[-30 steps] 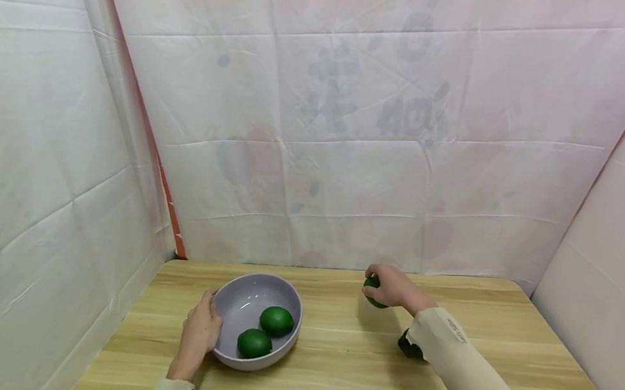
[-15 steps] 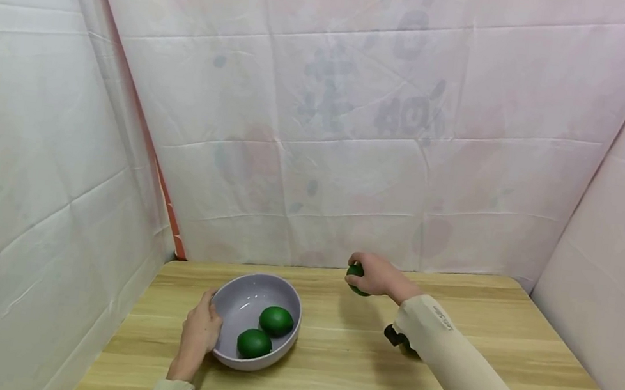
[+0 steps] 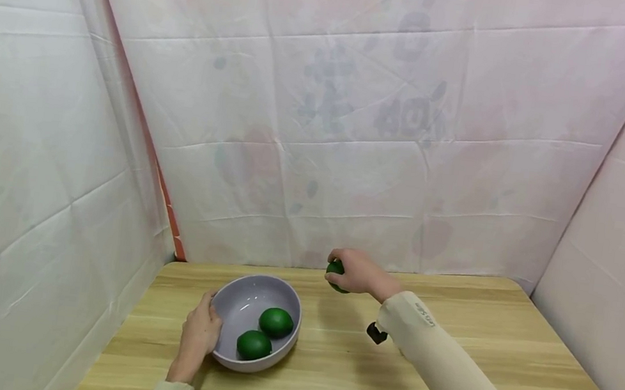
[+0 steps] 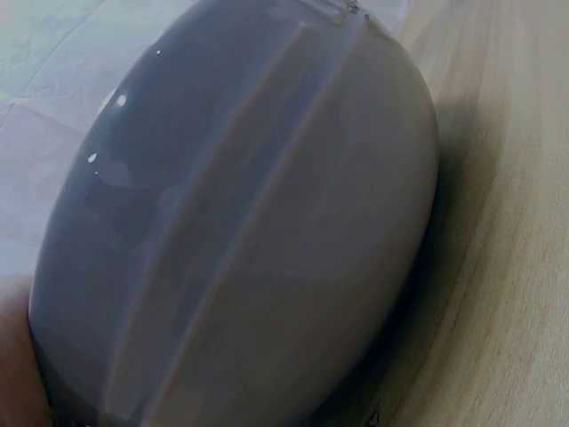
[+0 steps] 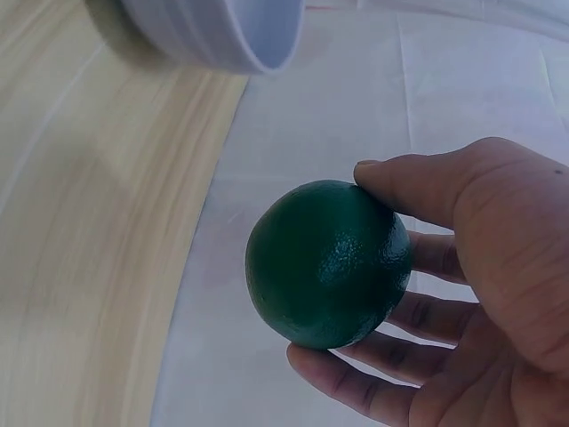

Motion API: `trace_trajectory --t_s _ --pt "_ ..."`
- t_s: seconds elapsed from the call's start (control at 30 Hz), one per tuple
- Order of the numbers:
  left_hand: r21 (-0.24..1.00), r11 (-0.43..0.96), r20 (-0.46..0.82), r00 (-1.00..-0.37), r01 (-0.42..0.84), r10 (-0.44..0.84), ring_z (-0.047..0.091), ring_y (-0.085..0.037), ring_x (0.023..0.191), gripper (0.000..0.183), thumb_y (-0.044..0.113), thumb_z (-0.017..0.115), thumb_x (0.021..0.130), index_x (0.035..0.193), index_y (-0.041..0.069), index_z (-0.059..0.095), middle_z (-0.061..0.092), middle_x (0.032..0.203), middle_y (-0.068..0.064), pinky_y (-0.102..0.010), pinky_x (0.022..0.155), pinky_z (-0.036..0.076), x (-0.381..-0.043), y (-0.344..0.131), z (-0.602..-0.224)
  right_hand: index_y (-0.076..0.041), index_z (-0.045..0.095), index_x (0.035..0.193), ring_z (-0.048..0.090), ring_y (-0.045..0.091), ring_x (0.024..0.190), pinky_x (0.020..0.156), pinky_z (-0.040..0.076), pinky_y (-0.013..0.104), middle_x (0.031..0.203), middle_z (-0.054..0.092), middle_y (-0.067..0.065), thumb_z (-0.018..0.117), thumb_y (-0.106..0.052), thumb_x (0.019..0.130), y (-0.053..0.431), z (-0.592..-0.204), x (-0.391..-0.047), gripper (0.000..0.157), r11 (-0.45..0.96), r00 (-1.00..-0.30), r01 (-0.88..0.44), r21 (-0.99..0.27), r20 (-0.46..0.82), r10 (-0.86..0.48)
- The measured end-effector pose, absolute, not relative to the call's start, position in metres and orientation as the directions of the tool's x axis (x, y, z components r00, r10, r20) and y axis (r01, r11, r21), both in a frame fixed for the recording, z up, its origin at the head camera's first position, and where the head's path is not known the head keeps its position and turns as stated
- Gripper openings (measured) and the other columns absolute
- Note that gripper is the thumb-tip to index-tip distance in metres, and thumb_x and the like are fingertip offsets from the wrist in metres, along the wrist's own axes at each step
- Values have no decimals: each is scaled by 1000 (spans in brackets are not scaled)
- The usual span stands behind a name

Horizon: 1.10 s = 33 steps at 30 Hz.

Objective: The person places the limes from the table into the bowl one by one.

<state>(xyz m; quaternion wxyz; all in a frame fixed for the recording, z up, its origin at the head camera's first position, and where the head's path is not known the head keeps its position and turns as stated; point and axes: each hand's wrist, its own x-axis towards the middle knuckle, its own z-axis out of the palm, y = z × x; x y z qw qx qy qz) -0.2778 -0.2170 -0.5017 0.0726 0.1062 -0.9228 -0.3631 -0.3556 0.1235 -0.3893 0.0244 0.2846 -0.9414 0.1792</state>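
A light purple bowl (image 3: 229, 314) stands on the wooden table at the left. Inside it lie two green limes, one lime (image 3: 276, 323) toward the right wall and another lime (image 3: 254, 345) nearer the front. My left hand (image 3: 200, 330) grips the bowl's left rim; the left wrist view shows mostly the bowl's outer wall (image 4: 293, 231). To the right of the bowl, above the table, my right hand (image 3: 360, 272) holds a third lime (image 5: 324, 267) between thumb and fingertips. That lime is apart from the bowl.
The wooden table (image 3: 481, 343) has a pale printed cloth (image 3: 351, 161) hanging behind it, with more cloth on both sides. My right sleeve (image 3: 444, 358) crosses the table's right half and hides part of it.
My right hand has moved left toward the bowl with the lime in its grip. The left hand, the bowl and the two limes inside have stayed in place.
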Motion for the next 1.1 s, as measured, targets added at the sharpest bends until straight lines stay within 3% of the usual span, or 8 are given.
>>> trace_trajectory --t_s 0.6,1.1 --pt "691 710 57 -968 -138 -243 58 -49 128 48 7 29 106 153 8 38 51 147 -31 -61 97 54 -278 -217 -502 -5 69 121 64 18 89 82 57 37 111 73 12 70 -27 94 81 -383 -350 34 714 -788 -612 -340 189 -586" --pt "690 711 55 -969 -137 -240 57 -49 128 49 7 29 106 154 8 36 51 147 -32 -61 96 54 -279 -218 -502 -5 69 121 61 16 85 74 53 32 112 73 10 70 -27 94 45 -388 -346 35 667 -775 -624 -406 215 -594"
